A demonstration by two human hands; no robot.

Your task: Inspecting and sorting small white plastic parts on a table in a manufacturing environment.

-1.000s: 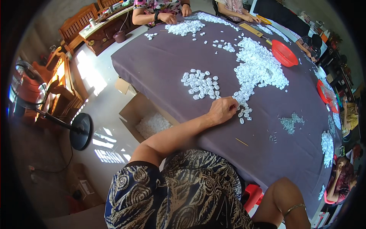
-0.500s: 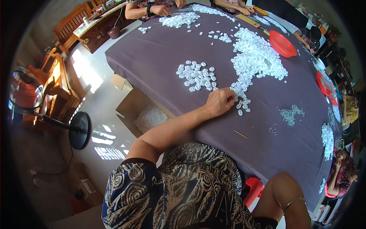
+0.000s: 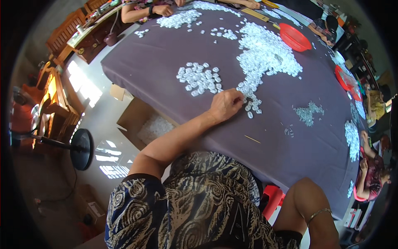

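My left hand [image 3: 226,104] rests over the table with its fingers bent and pressed together. Its fingertips touch the narrow lower end of a large heap of small white plastic pieces [image 3: 269,52]; what they pinch, if anything, is hidden. Just right of the fingertips lie several loose white oval pieces [image 3: 251,107] with holes. To the hand's upper left is a separate spread cluster of similar white pieces [image 3: 199,78]. My right arm, with a bracelet [image 3: 318,215], bends down at the lower right; its hand is out of view.
On the dark tablecloth [image 3: 145,62] lie a thin yellowish stick [image 3: 252,139], small greyish metal-like bits [image 3: 309,113] and a red basin [image 3: 294,37]. A cardboard box [image 3: 134,120] of white pieces stands below the table edge. Other people sit around, one person's hand [image 3: 164,10] at another pile.
The whole view has shifted a little, moving the scene left and up. My left hand keeps its place beside the pieces. A person at the far right has stretched out an arm.
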